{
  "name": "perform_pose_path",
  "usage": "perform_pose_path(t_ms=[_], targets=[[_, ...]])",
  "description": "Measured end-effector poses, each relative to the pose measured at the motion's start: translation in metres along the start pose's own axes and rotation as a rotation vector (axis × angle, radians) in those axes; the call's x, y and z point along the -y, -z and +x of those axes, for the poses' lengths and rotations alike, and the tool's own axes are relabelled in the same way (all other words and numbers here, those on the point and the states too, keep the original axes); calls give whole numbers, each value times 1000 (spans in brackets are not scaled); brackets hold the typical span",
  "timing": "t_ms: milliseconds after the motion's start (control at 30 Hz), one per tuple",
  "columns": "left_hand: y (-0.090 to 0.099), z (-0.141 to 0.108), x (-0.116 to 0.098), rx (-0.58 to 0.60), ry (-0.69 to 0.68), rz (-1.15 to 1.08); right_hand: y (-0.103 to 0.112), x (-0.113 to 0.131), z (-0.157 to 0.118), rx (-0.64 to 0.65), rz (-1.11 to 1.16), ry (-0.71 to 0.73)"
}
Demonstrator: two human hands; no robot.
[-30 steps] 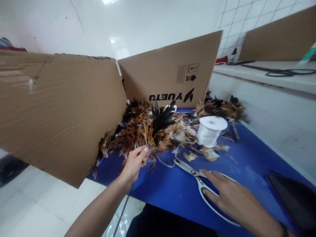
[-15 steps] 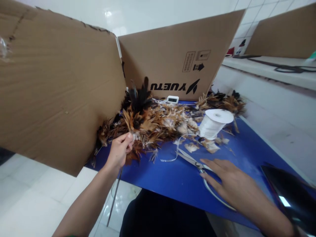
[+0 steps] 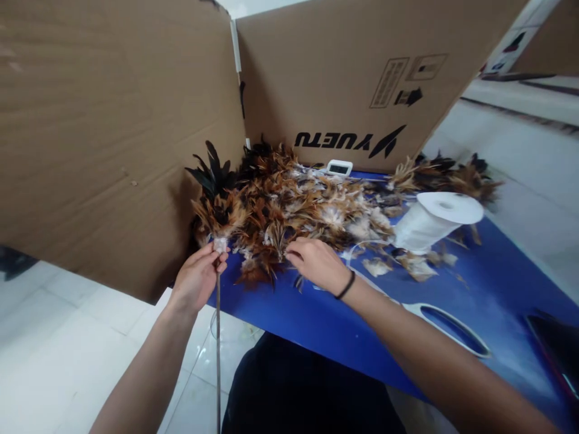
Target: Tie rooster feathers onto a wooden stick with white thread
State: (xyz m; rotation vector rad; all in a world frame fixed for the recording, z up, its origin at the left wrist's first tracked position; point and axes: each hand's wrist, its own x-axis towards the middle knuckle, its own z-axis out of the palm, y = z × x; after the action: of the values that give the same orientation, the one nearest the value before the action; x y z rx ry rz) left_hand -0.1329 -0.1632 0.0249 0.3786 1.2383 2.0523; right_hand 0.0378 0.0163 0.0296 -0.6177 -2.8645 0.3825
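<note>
My left hand (image 3: 201,274) is closed around the wrapped base of a feather bunch (image 3: 221,208), brown below with black feathers on top. A thin stick (image 3: 218,349) runs down from that base past the table edge. My right hand (image 3: 316,262) reaches to the front of the loose brown and white feather pile (image 3: 312,211), its fingers pinched together at the feathers; what they grip is too small to make out. The scissors (image 3: 452,328) lie on the blue table, partly hidden under my right forearm.
A white ribbon spool (image 3: 425,226) stands on the blue table (image 3: 289,313), right of the pile. Behind are a small white display (image 3: 339,168) and cardboard walls (image 3: 316,78). A dark glossy device (image 3: 554,349) lies at the right edge.
My right hand has left the scissors and moved left to the feather pile. My left hand has shifted left with the bunch, now upright. The view has also shifted.
</note>
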Motion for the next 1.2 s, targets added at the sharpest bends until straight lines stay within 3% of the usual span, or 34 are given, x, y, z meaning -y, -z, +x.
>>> perform_pose_path(t_ms=[133, 267, 367, 500, 567, 700, 867, 1200], targets=[[5, -3, 6, -24, 25, 3, -20, 8, 33, 46, -24, -217], [3, -5, 14, 34, 105, 1, -24, -1, 41, 51, 14, -259], [-2, -4, 20, 84, 125, -30, -14, -17, 32, 10, 115, -289], [-16, -2, 31, 113, 119, -45, 3, -30, 9, -186, 596, -378], [-24, -2, 36, 106, 110, -36, 11, -28, -3, -295, 813, -395], [-41, -6, 43, 113, 90, 11, 23, -12, -22, -425, 1021, -399], [-56, -17, 53, 151, 157, 90, 24, 6, -37, -411, 1160, -337], [-80, -26, 73, 200, 121, -36, 8, 7, -43, -360, 1300, -346]])
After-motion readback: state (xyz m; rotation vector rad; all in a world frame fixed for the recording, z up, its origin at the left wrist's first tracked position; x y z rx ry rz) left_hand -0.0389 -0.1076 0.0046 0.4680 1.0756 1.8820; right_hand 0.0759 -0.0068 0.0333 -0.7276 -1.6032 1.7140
